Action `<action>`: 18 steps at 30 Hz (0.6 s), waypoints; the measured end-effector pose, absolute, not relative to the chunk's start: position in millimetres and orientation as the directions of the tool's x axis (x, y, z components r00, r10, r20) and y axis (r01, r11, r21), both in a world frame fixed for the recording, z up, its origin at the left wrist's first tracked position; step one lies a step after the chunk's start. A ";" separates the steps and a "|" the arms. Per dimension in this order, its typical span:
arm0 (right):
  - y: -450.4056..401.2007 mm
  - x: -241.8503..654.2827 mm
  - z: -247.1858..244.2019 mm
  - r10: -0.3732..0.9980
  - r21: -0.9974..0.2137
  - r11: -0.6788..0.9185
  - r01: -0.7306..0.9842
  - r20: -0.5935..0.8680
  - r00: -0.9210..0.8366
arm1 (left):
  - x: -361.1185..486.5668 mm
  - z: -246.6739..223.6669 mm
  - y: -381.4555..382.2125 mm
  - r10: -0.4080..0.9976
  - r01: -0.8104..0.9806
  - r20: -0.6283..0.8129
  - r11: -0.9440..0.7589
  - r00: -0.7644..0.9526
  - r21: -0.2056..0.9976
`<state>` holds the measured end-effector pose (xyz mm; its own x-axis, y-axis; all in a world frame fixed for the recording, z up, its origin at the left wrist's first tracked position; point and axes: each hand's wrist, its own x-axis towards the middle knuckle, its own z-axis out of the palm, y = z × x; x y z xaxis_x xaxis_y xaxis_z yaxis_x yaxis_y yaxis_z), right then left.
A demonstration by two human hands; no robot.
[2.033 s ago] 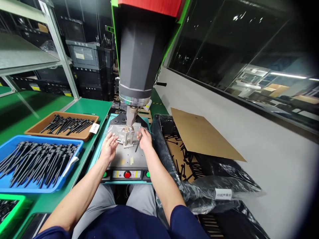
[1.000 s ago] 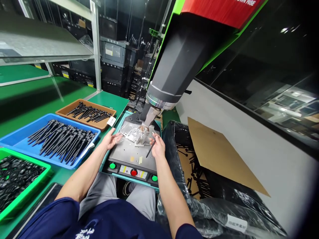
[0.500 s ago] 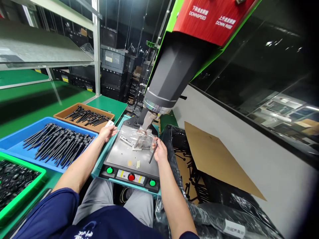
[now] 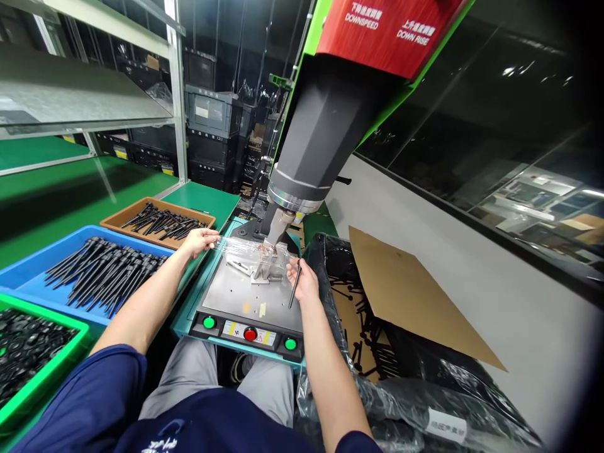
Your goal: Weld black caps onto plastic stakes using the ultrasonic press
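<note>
A clear plastic film [image 4: 238, 246] stretches across the small metal fixture [image 4: 261, 272], beneath the machine's metal horn [image 4: 279, 228]. Its left end is pinched in the fingers of my left hand [image 4: 199, 243], just off the plate's far left corner. On the other side, my right hand [image 4: 306, 280] is closed around a thin black plastic rod [image 4: 295, 290], which points down toward the plate. Those fingers also touch the film's right end; whether they grip it I cannot tell. The horn's tip is partly seen through film at the fixture.
On my left are a blue tray [image 4: 28, 274] and a brown tray [image 4: 111, 221] of black rods, plus a green bin [image 4: 80, 336] of small black parts. To my right stands a plastic-lined box with cardboard [image 4: 415, 296]. Green and red buttons [image 4: 250, 334] line the machine's front.
My left hand has shifted slightly left and up, drawing the film into a tighter strip. In my right hand the black rod hangs a little more upright.
</note>
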<state>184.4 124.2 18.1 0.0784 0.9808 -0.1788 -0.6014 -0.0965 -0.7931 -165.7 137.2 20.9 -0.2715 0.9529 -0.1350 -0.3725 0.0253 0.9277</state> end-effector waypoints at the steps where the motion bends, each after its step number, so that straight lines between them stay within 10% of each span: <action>1: 124.5 183.3 18.8 0.981 -0.800 -0.089 -0.594 -0.174 0.088 | -165.9 21.4 136.7 0.953 -0.370 -0.129 0.019 -0.274 0.929; 9: 120.8 172.5 15.1 0.984 -0.806 -0.058 -0.589 -0.145 0.102 | -135.2 -5.3 107.9 0.980 -0.722 -0.105 -0.049 -0.167 0.691; 18: 121.8 172.8 10.3 0.986 -0.825 -0.010 -0.566 -0.103 0.133 | -129.3 -13.9 114.8 0.886 -0.389 -0.057 -0.143 -0.460 0.910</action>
<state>172.8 121.8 10.3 0.1331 0.9857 -0.1034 -0.5657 -0.0101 -0.8246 -129.3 114.8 -13.9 -0.4596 0.8863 -0.0571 -0.3886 -0.1429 0.9103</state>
